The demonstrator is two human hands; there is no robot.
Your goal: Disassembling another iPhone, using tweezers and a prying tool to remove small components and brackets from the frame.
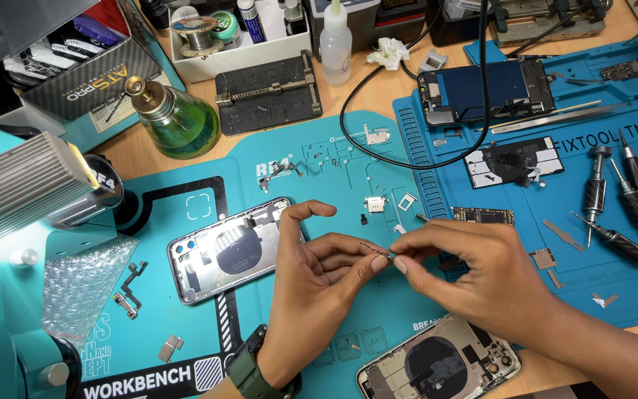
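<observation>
Two hands: both meet mid-frame over the teal mat, pinching one tiny part between them.
Left hand: palm up, fingers curled, thumb + forefinger nipped onto the near end of a thin dark strip.
Right hand: comes in from the right, fingertips closed on the strip's other end, w/ the rest of the hand loosely folded.
Strip: held in the air above the mat, just right of the open phone housing; prob. a flex cable or slim bracket, too small to tell which.
Doing it well (my read): keep the pinch light, grip by the ends not the middle, avoid creasing, keep it low over the mat so a slip doesn't lose it.
Wrist: dark green watch on the left arm.
Surface: teal repair mat w/ small trays moulded in, loose screws + brackets scattered; a blue mat butts against it on the right.
Nearby parts: second phone housing at the bottom edge, phone screen face up at top right, logic board just above the right hand.
Tools: screwdrivers at far right, tweezers below the screen, board-holder clamp at top.
Room: wood bench; green glass bottle, white squeeze bottle, microscope body on the left, bubble wrap beside it.
</observation>
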